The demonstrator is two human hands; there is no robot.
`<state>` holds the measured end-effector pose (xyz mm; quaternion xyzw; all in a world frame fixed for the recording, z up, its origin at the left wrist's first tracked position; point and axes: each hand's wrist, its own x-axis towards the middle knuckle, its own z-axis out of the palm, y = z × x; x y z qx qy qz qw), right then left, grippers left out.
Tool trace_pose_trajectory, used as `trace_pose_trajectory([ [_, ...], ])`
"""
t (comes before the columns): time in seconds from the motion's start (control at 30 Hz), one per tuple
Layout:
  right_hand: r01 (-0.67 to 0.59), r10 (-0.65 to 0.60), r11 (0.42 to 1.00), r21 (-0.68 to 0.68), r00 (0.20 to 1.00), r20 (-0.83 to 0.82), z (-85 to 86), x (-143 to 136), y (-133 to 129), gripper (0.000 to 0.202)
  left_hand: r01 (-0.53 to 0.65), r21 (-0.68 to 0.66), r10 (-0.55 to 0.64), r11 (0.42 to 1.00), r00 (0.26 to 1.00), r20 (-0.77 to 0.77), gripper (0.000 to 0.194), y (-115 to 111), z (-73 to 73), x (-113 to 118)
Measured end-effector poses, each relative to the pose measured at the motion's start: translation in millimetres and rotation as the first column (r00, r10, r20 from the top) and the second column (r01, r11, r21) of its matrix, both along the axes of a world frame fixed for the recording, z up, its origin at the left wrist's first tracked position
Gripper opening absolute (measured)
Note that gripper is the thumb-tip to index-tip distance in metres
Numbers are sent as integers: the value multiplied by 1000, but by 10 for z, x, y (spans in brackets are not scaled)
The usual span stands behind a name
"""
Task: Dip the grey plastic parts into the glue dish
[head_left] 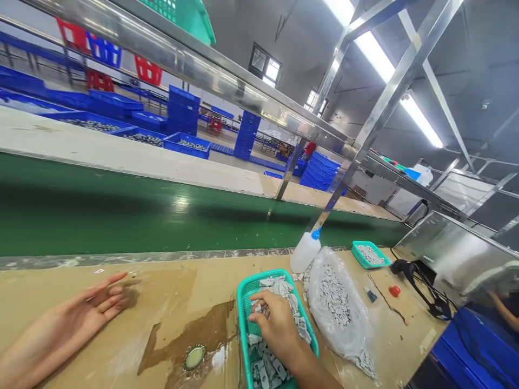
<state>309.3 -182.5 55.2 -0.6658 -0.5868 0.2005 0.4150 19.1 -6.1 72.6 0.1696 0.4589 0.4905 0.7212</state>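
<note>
L hand flat, fingers straight, R hand palm down, fingers curled

I see my right hand in a teal plastic mesh basket of matt grey-white pieces. Right of it lies a glossy, crinkled clear plastic bag. The bench top looks like worn, stained cardboard; the far belt is glossy green; the frame is shiny metal.

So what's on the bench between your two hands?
In the head view, only a small round disc on stained bench lies between left hand and right hand.
</note>
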Motion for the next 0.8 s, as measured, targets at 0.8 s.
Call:
trace_pose_trajectory([
  [0.8,-133,150,985,-107,974,168,64,-28,-48,47,8,-19,-8,1000,1000,0,26,-188,309,76],
])
